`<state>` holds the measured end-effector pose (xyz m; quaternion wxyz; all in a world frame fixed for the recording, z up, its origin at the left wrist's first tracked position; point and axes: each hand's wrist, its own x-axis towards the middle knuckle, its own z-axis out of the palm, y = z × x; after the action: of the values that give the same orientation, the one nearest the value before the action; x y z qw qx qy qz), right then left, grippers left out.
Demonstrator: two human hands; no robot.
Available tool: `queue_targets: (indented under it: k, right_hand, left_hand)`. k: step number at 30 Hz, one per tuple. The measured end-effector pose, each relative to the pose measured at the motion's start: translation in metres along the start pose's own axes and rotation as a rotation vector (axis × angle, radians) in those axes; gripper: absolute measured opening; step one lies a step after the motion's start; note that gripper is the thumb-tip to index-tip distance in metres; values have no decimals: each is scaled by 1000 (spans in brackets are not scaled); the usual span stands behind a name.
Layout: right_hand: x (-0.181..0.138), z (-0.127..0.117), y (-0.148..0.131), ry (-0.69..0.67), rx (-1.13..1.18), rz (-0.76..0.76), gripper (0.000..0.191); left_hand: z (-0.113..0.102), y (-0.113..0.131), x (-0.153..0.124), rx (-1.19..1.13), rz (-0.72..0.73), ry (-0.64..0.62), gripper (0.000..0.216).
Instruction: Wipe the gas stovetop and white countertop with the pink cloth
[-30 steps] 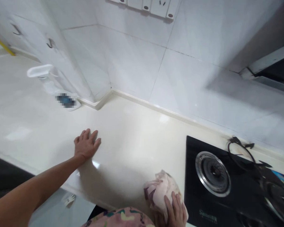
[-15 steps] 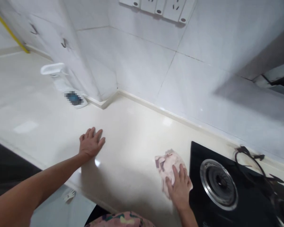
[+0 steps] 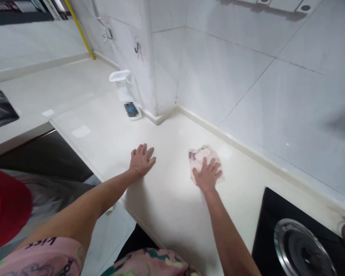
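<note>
My right hand [image 3: 207,175] lies on a pale pink cloth [image 3: 199,155], pressing it against the cream countertop [image 3: 166,199]. Its fingers are spread over the fabric rather than closed around it. A darker patch shows at the cloth's left corner. To the left, my left hand [image 3: 142,160] rests palm down on the bare counter, fingers apart and holding nothing. Between the two hands there is a stretch of countertop.
A black gas cooktop [image 3: 266,218] with a round metal burner is at lower right. A white bottle [image 3: 123,90] stands against the wall corner [image 3: 156,115]. At far left are a sink [image 3: 1,109] and a red rounded object [image 3: 8,209] over grey fabric.
My right hand has slid the cloth away from the cooktop, toward the back wall and my left hand. The view has turned left, bringing the sink and red object in. My left hand stays flat.
</note>
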<state>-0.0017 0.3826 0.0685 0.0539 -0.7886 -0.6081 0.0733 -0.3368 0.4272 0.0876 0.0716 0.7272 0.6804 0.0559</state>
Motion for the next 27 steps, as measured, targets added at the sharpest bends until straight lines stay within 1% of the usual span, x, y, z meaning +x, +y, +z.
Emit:
queue_targets:
  k: [1,3,5,7,8,10,12,14,17,19,21,22,25,27]
  right_hand:
    - [-20,5,-21,-16,6,-84,81]
    - [-68,12,-55,-1,39,-325,85]
    - [-120,16,-72,24,85,-548,87]
    - [-164,16,-70,20,132,-707,85]
    - [-181,16,-62,19,149,-759,83]
    - [-206,14,-34,35,163,-790,76]
    - [-223,13,4,69,132,-742,68]
    - [-240,11,47,100,70,-629,61]
    - [-268,8,105,186,-21,-382,58]
    - [-288,7,133,267,-69,-196,64]
    - [-308,10,148,320,-104,-66,69]
    - [-318,12,151,332,-116,-30,71]
    - [-341,24,149,340,-133,3,74]
    - [-349,32,144,351,-123,8,74]
  left_hand:
    - [0,0,0,-3,1,-5,63]
    - [0,0,0,-6,-4,-12,63]
    - [0,0,0,-5,-13,-9,63]
    - [1,0,0,-6,-15,-3,63]
    - [2,-1,0,-6,-13,1,63]
    - [2,0,0,-5,-9,6,62]
    - [1,0,0,-5,-7,4,62]
    - [-1,1,0,-16,-7,-5,63]
    - [-2,3,0,-34,-6,-5,63]
    - [-2,3,0,-28,-7,5,63]
    - [-2,3,0,-14,-6,11,63]
    - [-2,3,0,-10,-6,11,63]
    - [-1,3,0,-2,-4,6,63]
    - [0,2,1,5,-5,9,63]
